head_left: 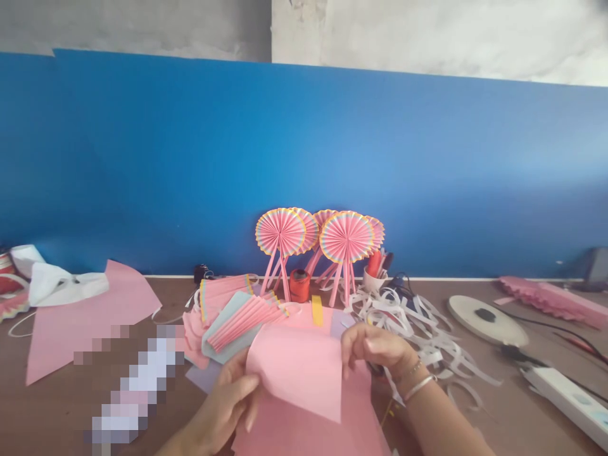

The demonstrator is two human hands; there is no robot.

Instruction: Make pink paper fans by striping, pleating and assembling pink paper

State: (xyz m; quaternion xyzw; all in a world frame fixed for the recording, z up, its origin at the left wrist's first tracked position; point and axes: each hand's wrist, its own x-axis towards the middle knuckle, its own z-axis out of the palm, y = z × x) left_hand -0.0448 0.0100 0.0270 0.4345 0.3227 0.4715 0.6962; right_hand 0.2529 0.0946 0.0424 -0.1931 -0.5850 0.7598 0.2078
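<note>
One pink sheet (299,373) was held up between the left hand (234,398) and the right hand (375,350), above more pink paper (313,437) on the brown table (42,411). The left hand pinched its curled left edge, thumb in front and fingers tucked behind, while the right hand's bent fingertips met its right edge near the far corner; whether they squeezed the paper against the thumb could not be told. The sheet's face ran crosswise from one hand to the other, its lower right corner hanging free, and the right hand was farther out than the left; the curl hid which way the long axis lay. Beyond the right hand, a white cup (373,282) stood near the blue partition (190,158), holding a red object (374,261) and darker slim items too small to make out, with white strips (441,342) heaped nearby.
</note>
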